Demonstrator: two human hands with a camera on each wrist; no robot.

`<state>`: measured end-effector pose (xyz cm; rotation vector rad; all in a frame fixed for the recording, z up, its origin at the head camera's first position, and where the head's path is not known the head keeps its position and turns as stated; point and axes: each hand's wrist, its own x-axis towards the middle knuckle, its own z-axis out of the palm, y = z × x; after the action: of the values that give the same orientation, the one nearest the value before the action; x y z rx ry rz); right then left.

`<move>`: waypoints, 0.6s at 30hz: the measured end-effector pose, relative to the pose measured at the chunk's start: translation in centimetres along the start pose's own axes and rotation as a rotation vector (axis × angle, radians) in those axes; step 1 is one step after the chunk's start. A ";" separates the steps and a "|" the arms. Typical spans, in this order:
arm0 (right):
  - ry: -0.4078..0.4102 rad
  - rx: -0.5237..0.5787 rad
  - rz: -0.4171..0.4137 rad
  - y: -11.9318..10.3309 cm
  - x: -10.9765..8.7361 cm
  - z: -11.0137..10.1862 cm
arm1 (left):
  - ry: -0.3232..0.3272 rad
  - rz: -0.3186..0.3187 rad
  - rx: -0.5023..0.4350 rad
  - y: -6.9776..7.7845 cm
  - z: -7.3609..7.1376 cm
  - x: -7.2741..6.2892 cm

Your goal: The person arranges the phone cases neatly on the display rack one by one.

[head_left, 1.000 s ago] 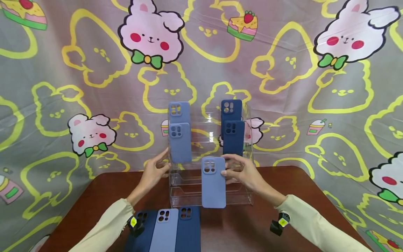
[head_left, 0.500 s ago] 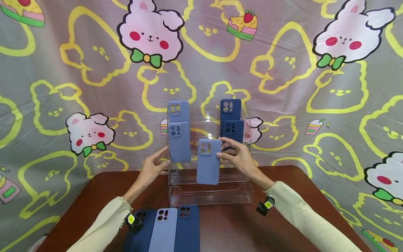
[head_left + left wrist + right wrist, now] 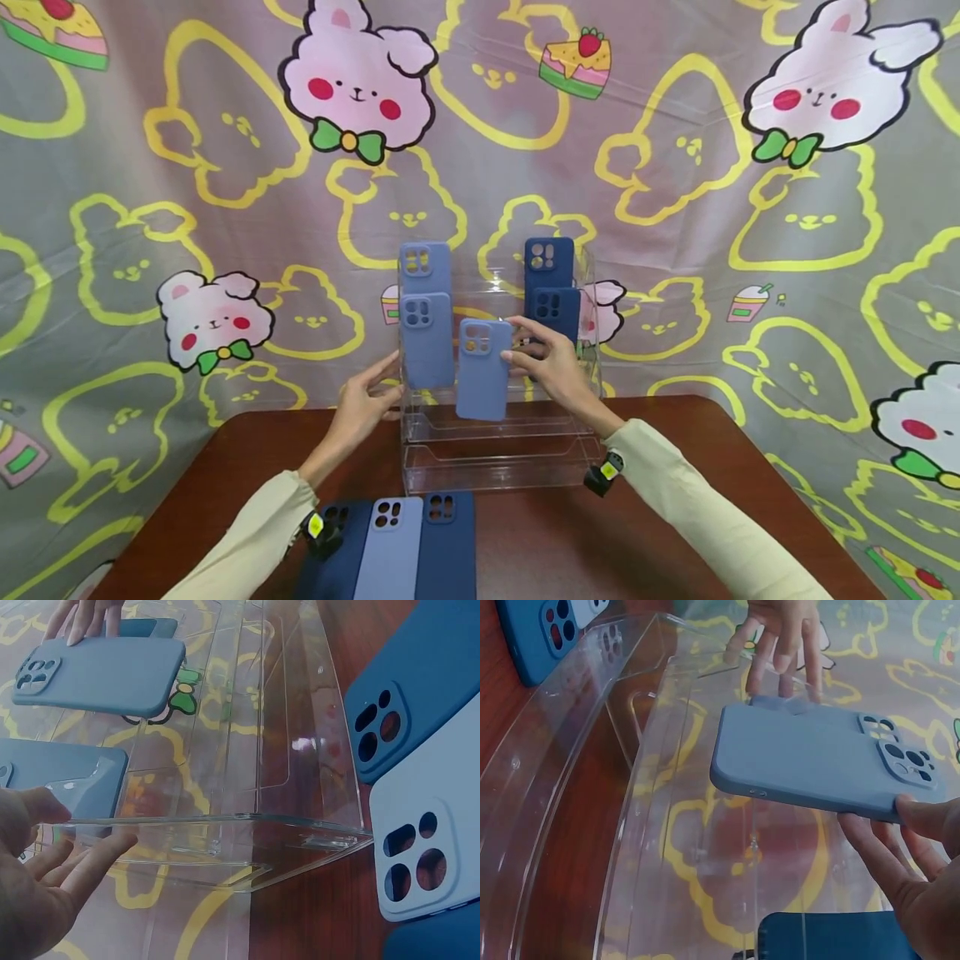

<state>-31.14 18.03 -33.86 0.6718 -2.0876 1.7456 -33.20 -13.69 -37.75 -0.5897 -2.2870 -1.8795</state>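
My right hand pinches a light blue phone case by its right long edge, thumb on the near side. The case stands upright, camera cutouts at the top, before the middle of a clear tiered display rack. In the right wrist view the thumb and fingers grip the case near its camera end. My left hand touches the rack's left side with fairly straight, spread fingers. Close to it, a light blue case stands in the rack.
Another light blue case stands behind on the left; two navy cases stand on the right of the rack. On the brown table lie a navy case, a light blue case and a second navy case side by side.
My right hand has raised the light blue case from low before the rack, up and to the left, towards the rack's middle. My left hand has stayed at the rack's side.
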 end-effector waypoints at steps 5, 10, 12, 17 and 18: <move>0.016 -0.044 -0.023 0.9 0.2 0.8 | 0.008 0.007 0.002 0.0 -0.1 -0.1; 0.027 -0.102 -0.036 2.0 0.3 1.8 | 0.012 0.016 0.007 -0.2 0.1 -0.2; 0.031 -0.103 -0.035 2.2 0.4 2.2 | 0.011 0.021 0.005 -0.2 0.2 -0.2; 0.033 -0.101 -0.049 2.6 0.8 3.1 | 0.020 0.024 0.001 -0.3 0.3 -0.1; 0.032 -0.104 -0.056 2.7 0.9 3.3 | 0.021 0.023 0.002 -0.3 0.3 -0.1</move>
<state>-33.25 15.08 -36.25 0.6616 -2.1007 1.5950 -33.14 -13.50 -38.12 -0.5899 -2.2590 -1.8641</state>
